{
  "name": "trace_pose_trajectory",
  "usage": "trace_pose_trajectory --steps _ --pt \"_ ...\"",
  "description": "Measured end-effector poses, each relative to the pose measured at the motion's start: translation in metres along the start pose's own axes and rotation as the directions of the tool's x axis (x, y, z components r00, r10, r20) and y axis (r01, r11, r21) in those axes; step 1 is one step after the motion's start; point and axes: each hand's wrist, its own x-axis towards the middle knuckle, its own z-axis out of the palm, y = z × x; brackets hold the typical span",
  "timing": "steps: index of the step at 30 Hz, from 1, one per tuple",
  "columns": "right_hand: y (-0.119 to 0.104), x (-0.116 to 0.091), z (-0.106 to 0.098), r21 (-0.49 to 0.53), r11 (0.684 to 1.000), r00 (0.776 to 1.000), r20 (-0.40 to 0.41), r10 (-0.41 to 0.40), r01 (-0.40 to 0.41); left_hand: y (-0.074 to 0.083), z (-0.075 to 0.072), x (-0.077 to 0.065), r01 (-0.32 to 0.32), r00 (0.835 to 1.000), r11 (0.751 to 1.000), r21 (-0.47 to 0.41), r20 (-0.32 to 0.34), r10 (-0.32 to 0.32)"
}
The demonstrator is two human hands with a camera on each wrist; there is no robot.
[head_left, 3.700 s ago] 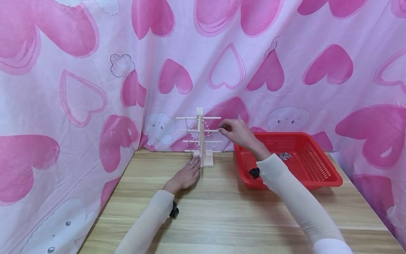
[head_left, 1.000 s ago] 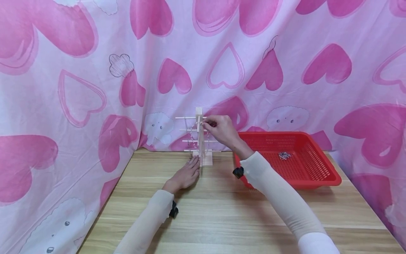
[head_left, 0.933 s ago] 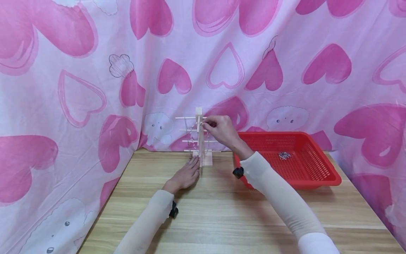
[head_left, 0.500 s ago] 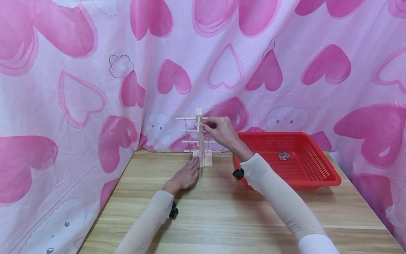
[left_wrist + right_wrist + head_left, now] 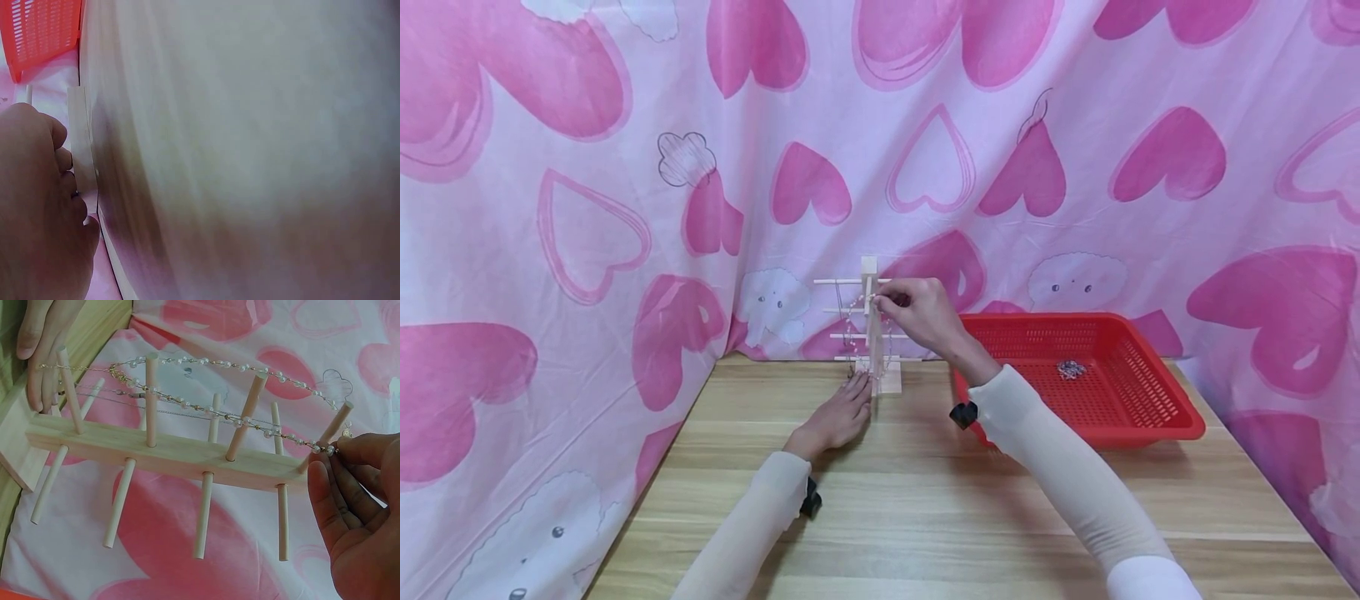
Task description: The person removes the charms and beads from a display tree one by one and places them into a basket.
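A small wooden peg stand [image 5: 872,327] rises at the back of the table. A beaded chain [image 5: 852,317] hangs looped over its pegs. My right hand [image 5: 885,297] pinches this beaded chain [image 5: 250,422] beside the upright post, just under the top peg. In the right wrist view my fingertips [image 5: 329,464] close on the chain's end next to the top peg [image 5: 325,437]. My left hand [image 5: 856,390] lies flat on the table, its fingers against the stand's base [image 5: 80,140]. The same left hand [image 5: 41,337] shows by the base in the right wrist view.
A red plastic basket [image 5: 1138,400] stands right of the stand, and a small piece of jewellery [image 5: 1071,367] lies in it. A pink heart-print cloth [image 5: 625,208] closes off the back and both sides. Bare wooden table [image 5: 925,508] lies in front.
My right hand has moved left from the outer end of a right-side peg to the post near the top peg. Over the last second it barely shifts. The left hand has stayed put.
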Motion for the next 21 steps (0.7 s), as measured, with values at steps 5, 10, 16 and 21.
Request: trace_pose_trajectory --steps 5,10,16,21 --pt "-0.0019 0.0001 -0.0016 0.013 1.000 1.000 -0.007 -0.002 0.002 -0.0010 0.0015 0.0002 -0.009 1.000 1.000 -0.019 -0.013 0.009" --pt "-0.0025 0.0000 -0.0027 0.021 1.000 1.000 -0.010 -0.001 0.001 -0.0010 0.0016 0.0004 -0.010 1.000 1.000 -0.025 -0.012 0.009" --pt "-0.0046 -0.0002 -0.0043 0.032 0.999 1.000 -0.018 -0.012 0.013 0.0005 0.0003 0.0000 -0.012 1.000 1.000 -0.021 -0.020 0.012" --pt "-0.0070 -0.0011 -0.0051 0.045 0.999 1.000 -0.019 -0.020 0.021 0.0011 -0.0006 -0.0009 -0.011 1.000 1.000 -0.026 -0.016 0.010"
